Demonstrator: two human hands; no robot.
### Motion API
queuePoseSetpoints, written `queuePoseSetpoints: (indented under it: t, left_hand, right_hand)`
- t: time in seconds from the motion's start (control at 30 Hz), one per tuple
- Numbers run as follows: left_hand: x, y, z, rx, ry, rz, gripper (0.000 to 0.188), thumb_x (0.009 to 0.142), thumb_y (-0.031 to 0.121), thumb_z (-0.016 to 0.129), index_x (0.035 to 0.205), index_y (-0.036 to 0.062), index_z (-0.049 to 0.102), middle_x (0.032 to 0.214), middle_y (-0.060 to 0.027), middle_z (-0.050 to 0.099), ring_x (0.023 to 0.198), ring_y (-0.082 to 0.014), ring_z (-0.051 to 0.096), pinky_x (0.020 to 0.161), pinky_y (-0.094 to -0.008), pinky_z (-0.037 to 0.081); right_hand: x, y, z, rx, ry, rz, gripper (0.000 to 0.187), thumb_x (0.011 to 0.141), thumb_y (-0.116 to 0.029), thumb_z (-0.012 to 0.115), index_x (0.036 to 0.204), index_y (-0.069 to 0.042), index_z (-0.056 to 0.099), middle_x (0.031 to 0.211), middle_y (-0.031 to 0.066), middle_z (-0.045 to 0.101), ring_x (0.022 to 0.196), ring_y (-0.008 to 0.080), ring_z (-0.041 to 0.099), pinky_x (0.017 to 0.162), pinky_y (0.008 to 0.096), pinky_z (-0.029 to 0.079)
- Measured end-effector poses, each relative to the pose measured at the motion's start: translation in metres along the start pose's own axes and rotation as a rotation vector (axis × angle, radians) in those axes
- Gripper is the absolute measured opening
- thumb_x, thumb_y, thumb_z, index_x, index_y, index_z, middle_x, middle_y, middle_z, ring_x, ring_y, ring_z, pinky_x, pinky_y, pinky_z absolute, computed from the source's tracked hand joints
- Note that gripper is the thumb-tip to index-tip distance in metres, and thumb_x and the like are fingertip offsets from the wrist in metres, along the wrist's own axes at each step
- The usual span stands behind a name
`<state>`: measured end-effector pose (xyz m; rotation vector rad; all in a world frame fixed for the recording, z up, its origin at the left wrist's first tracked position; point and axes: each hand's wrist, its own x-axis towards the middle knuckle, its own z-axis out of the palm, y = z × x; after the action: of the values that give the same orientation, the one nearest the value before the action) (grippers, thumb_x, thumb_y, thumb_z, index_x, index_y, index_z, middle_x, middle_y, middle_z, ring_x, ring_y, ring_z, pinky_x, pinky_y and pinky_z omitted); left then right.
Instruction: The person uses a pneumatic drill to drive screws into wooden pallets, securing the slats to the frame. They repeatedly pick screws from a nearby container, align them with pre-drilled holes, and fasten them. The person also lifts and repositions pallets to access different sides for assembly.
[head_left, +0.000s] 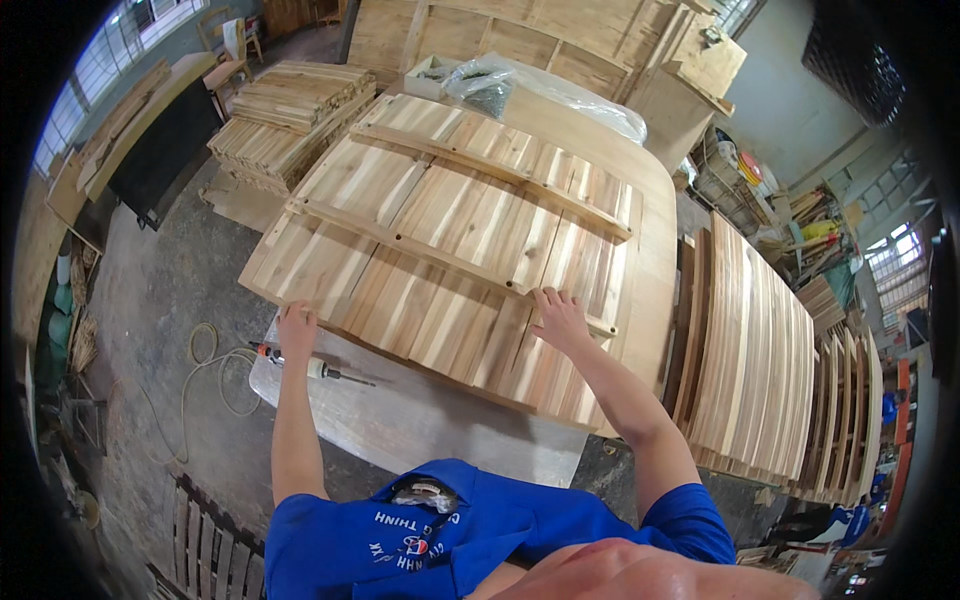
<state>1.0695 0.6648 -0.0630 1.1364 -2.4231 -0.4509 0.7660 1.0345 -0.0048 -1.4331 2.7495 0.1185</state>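
A: What lies nearest?
B: The person's blue shirt [470, 530], at the lower edge; beyond it, a grey table [500, 438] bears a power tool [318, 368]. A pale hose [210, 357] loops on the floor at left.

A: And the hands?
B: The left hand [297, 327] touches the near edge of the wooden panel [462, 220], toward its left corner, fingers close together and bent; whether they grip cannot be told. The right hand [563, 318] lies at the near batten [450, 260], toward its right end, thumb set wide of the fingers; here too a grip cannot be confirmed.

A: Where is the panel?
B: Centrally, before the person, lying flat and aslant, with a tan board [655, 200] showing past its right and far sides. A far batten [482, 169] crosses it roughly parallel to the near one.

A: What surrounds it?
B: At right, striped panels [760, 345] stand in a row; at far left, a slat stack [300, 98]. Beyond the panel sits a clear bag [487, 88], beside a white box [428, 80].
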Motion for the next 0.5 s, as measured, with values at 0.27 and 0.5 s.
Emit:
queuePoseSetpoints:
  t: [0.27, 0.5]
  left_hand:
    - [0.086, -0.015, 0.021, 0.317, 0.034, -0.310, 0.050, 0.077, 0.026, 0.055, 0.124, 0.0135, 0.042, 0.130, -0.0112, 0.039, 0.119, -0.0337, 0.036, 0.092, -0.0541, 0.033]
    - [0.140, -0.026, 0.058, 0.433, 0.014, -0.238, 0.049, 0.081, 0.034, 0.052, 0.124, 0.0129, 0.041, 0.128, -0.0126, 0.041, 0.119, -0.0315, 0.038, 0.093, -0.0523, 0.033]
  right_hand:
    - [0.068, 0.045, 0.046, 0.177, -0.093, -0.123, 0.035, 0.079, -0.038, 0.059, 0.094, -0.007, 0.052, 0.092, 0.0104, 0.057, 0.090, 0.0296, 0.057, 0.074, 0.0404, 0.046]
    - [0.098, 0.066, 0.029, 0.208, -0.142, -0.104, 0.029, 0.080, -0.035, 0.057, 0.090, -0.007, 0.053, 0.089, 0.0108, 0.057, 0.088, 0.0301, 0.057, 0.071, 0.0415, 0.046]
